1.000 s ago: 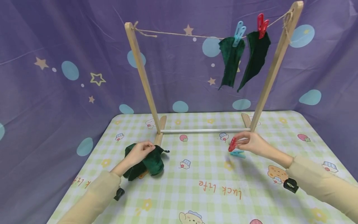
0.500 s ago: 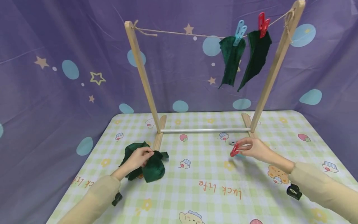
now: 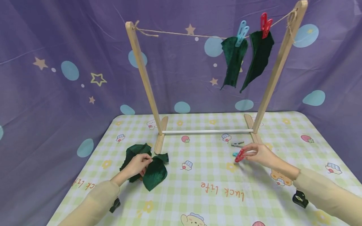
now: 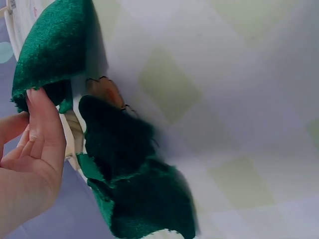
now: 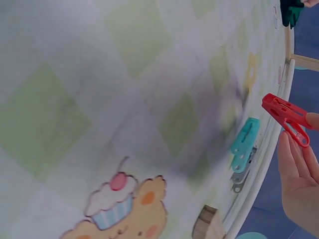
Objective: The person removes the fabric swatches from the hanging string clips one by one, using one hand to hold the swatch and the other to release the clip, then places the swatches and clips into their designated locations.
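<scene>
Beside crumpled green fabric (image 3: 135,152) on the table (image 3: 209,169), the left hand (image 3: 138,164) pinches a green cloth (image 3: 156,175) by its edge, letting it drape, while, near a blue peg (image 5: 245,142), the right hand (image 3: 259,153) pinches a red peg (image 3: 240,155) by one end, leaving the other free.

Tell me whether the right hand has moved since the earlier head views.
Yes: judged against the white rod in the head view, the right hand, pinching a red clip, has shifted down the picture and slightly rightward.
</scene>
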{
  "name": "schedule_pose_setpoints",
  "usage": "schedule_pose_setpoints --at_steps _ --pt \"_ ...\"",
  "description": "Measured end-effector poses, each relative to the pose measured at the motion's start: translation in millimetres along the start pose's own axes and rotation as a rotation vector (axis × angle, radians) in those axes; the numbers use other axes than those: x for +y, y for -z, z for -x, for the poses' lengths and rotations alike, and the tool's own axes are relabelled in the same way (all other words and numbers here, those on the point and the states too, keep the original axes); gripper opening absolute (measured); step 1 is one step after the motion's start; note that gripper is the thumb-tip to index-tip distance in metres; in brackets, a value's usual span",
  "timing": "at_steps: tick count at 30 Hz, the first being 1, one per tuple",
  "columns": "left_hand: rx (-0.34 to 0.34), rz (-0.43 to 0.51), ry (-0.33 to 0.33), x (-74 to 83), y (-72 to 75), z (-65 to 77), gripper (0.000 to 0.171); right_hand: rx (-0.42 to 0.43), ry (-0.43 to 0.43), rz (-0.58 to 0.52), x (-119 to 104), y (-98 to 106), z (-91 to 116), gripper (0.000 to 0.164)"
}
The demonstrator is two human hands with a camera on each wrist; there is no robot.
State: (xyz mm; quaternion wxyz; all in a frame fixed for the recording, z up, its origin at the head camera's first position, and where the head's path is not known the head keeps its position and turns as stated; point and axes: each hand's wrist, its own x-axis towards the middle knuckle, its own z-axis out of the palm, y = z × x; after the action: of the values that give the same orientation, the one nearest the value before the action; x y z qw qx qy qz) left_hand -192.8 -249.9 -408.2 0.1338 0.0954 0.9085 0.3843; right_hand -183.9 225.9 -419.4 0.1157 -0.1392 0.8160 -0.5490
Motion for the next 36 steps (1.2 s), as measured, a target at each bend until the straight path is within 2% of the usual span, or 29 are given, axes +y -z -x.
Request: schedule_pose_setpoints --at_steps 8,14,22,29,36 --pt "-0.020 0.007 0.032 -7.6 -2.9 4.3 0.012 0.034 -0.014 -0.031 11 -1 4 0.040" --pt "-0.028 0.011 0.051 -10.8 -2.4 6.6 0.012 0.023 -0.023 -0.068 19 -2 8 0.041" --pt "-0.046 0.008 0.033 -15.5 -3.0 8.7 0.012 0.011 -0.066 -0.023 25 -2 14 0.044" --pt "-0.050 0.007 0.055 -20.7 -4.9 10.4 0.012 -0.006 -0.082 -0.035 29 -2 19 0.045" --pt "-0.045 0.012 0.038 -22.3 -5.5 11.6 0.011 -0.010 -0.082 -0.011 33 -3 22 0.044"
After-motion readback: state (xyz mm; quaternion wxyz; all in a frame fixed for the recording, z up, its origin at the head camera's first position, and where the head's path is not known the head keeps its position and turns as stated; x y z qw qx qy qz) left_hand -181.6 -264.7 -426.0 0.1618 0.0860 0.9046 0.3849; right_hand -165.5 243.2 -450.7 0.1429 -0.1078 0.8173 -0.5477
